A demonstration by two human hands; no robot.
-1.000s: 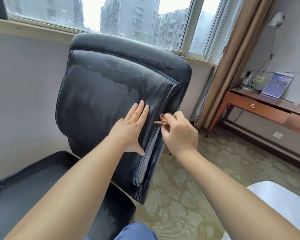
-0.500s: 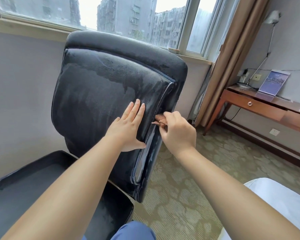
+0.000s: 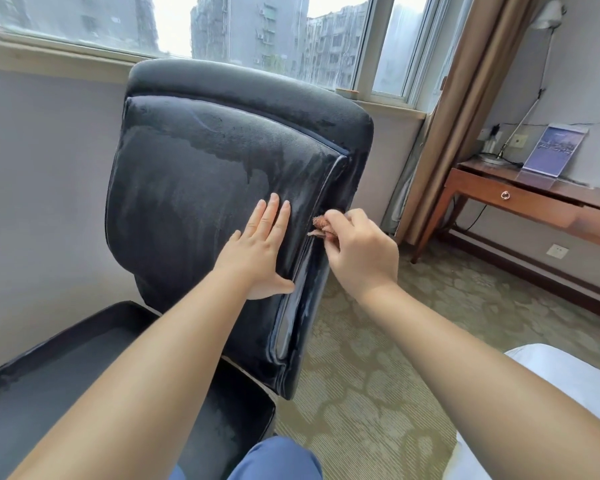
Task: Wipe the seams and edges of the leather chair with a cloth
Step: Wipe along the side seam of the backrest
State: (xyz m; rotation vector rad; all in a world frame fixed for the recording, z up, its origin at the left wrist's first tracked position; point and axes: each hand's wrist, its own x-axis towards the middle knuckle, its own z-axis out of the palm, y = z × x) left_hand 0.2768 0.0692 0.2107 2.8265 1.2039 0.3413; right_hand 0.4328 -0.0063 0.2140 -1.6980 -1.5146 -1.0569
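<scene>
Head view: we see one black leather chair (image 3: 201,188) filling the centre and left of the frame, its backrest streaked wet. Two bare hands work on it. Left hand (image 3: 260,247) lies flat on the backrest at mid-frame, fingers straight, thumb out. Right hand (image 3: 361,252) just right of it pinches one small brownish cloth (image 3: 321,225), pressed against the seam on the backrest's right edge. One wooden desk (image 3: 534,202) at right, one curtain (image 3: 465,98) upper right, one window (image 3: 257,32) along the top.
</scene>
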